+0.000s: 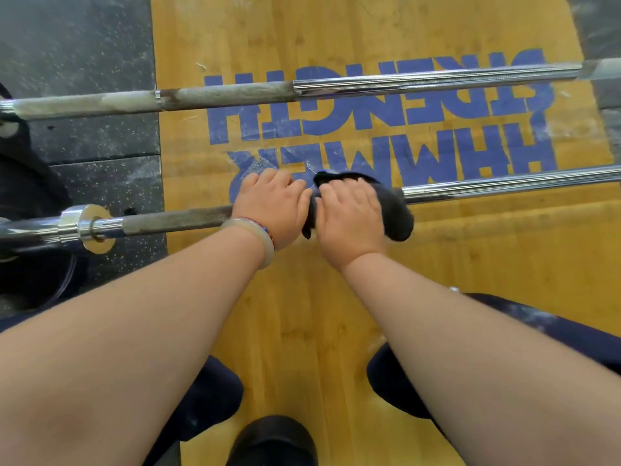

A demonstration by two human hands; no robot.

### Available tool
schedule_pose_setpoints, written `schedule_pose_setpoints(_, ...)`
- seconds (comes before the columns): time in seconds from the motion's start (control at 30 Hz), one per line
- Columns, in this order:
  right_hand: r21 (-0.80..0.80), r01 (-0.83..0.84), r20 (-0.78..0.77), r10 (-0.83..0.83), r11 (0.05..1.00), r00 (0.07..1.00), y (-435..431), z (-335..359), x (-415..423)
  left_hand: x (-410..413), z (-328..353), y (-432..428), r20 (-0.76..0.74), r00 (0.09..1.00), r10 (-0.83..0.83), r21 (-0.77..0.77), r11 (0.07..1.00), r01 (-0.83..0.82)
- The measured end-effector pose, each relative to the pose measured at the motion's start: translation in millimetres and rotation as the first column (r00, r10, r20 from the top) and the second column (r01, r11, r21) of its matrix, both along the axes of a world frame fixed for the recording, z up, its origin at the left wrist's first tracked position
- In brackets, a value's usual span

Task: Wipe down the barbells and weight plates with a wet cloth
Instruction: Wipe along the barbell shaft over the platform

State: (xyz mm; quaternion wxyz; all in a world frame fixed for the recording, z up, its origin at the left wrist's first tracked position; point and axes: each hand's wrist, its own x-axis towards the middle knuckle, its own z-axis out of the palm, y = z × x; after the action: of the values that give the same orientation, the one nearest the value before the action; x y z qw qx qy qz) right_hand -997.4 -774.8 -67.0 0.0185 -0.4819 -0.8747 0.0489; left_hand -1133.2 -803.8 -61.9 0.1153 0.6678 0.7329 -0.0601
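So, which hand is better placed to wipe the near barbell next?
Right. The right hand grips the cloth over the near barbell; the left hand holds it without cloth.

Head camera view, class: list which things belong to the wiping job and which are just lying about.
Job: left hand gripping the near barbell; right hand wrapping the dark cloth round it; far barbell, chalky, untouched.
Lying about: wooden platform, speckled rubber flooring, bangle on the left wrist.
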Motion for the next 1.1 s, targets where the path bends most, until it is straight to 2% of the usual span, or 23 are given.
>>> schedule_pose_setpoints(0.07, 0.034, -0.070, -0.063, 0.072, 0.997, 0.995, 6.5, -5.4, 10.1, -1.3, -1.1, -0.9, -0.004, 1.000, -0.017, 0.015, 1.000, 0.017)
schedule_pose_setpoints(0.13, 0.064, -0.040, -0.027, 0.042, 0.997, 0.999, 22.8, -8.3, 31.8, -2.6, -1.7, -1.6, 0.017, 1.000, -0.021, 0.020, 1.000, 0.021)
schedule_pose_setpoints(0.23, 0.030, 0.220, -0.035, -0.219, 0.975, 0.975, 35.6, -6.8, 42.5, -2.1, -2.2, 0.1, 0.013, 1.000, -0.025, 0.001, 1.000, 0.025)
schedule_pose_setpoints(0.3, 0.039, 0.309, -0.068, -0.306, 0.950, 0.950, 27.1, -8.4, 23.3, -2.5, -3.0, 1.3, -0.001, 1.000, -0.022, 0.004, 1.000, 0.022)
schedule_pose_setpoints(0.47, 0.091, 0.048, -0.137, -0.036, 0.995, 0.990, 8.6, -15.2, 0.6, -3.4, -2.5, 1.3, -0.001, 1.000, -0.027, 0.027, 0.999, 0.027)
schedule_pose_setpoints(0.53, 0.051, 0.080, -0.201, -0.068, 0.996, 0.977, 20.8, -7.3, 4.6, -3.3, -2.5, 2.1, 0.012, 1.000, -0.021, 0.029, 0.999, 0.021)
schedule_pose_setpoints(0.57, -0.009, 0.164, -0.247, -0.161, 0.986, 0.956, 27.3, -0.4, 5.0, -3.2, -2.9, 2.1, 0.020, 1.000, -0.017, 0.024, 1.000, 0.017)
schedule_pose_setpoints(0.6, -0.087, 0.286, -0.332, -0.299, 0.954, 0.895, 33.9, 7.0, 4.7, -3.0, -3.4, 1.9, 0.026, 1.000, -0.015, 0.021, 1.000, 0.014)
schedule_pose_setpoints(0.67, -0.229, 0.482, -0.565, -0.519, 0.846, 0.642, 45.5, 25.7, -0.5, -3.1, -3.6, 1.8, 0.036, 0.999, -0.014, 0.019, 1.000, 0.013)
schedule_pose_setpoints(0.73, -0.313, 0.544, -0.713, -0.571, 0.779, 0.408, 53.1, 43.6, -7.5, -3.4, -2.7, 1.7, 0.042, 0.999, -0.013, 0.019, 1.000, 0.012)
schedule_pose_setpoints(0.77, -0.327, 0.544, -0.750, -0.562, 0.773, 0.348, 55.7, 50.9, -10.0, -3.6, -2.2, 1.3, 0.043, 0.999, -0.012, 0.019, 1.000, 0.011)
schedule_pose_setpoints(0.8, -0.328, 0.534, -0.765, -0.551, 0.779, 0.333, 57.0, 52.9, -10.5, -3.5, -2.0, 0.9, 0.044, 0.999, -0.011, 0.018, 1.000, 0.010)
schedule_pose_setpoints(0.87, -0.369, 0.440, -0.735, -0.546, 0.819, 0.402, 53.0, 50.2, -7.6, -3.2, -1.6, 1.2, 0.041, 0.999, -0.010, 0.015, 1.000, 0.010)
schedule_pose_setpoints(0.9, -0.359, 0.397, -0.678, -0.528, 0.845, 0.511, 47.0, 42.0, -3.1, -3.1, -1.5, 1.4, 0.040, 0.999, -0.009, 0.009, 1.000, 0.008)
schedule_pose_setpoints(0.93, -0.285, 0.379, -0.579, -0.473, 0.881, 0.664, 38.8, 31.6, 2.0, -2.9, -1.2, 1.6, 0.039, 0.999, -0.007, 0.003, 1.000, 0.007)
schedule_pose_setpoints(0.97, -0.165, 0.344, -0.444, -0.381, 0.924, 0.811, 30.0, 19.5, 7.7, -2.6, -1.1, 1.5, 0.038, 0.999, -0.005, 0.000, 1.000, 0.005)
schedule_pose_setpoints(1.0, -0.033, 0.288, -0.305, -0.285, 0.957, 0.909, 23.5, 5.9, 13.5, -2.6, -1.2, 1.4, 0.035, 0.999, -0.005, 0.002, 1.000, 0.005)
schedule_pose_setpoints(1.03, 0.024, 0.249, -0.198, -0.240, 0.968, 0.950, 19.0, -3.8, 18.1, -2.7, -1.4, 1.4, 0.033, 0.999, -0.004, 0.006, 1.000, 0.004)
schedule_pose_setpoints(1.1, 0.038, 0.280, -0.107, -0.274, 0.959, 0.956, 17.4, -12.3, 23.1, -2.5, -1.3, 1.6, 0.032, 0.999, -0.005, 0.010, 1.000, 0.005)
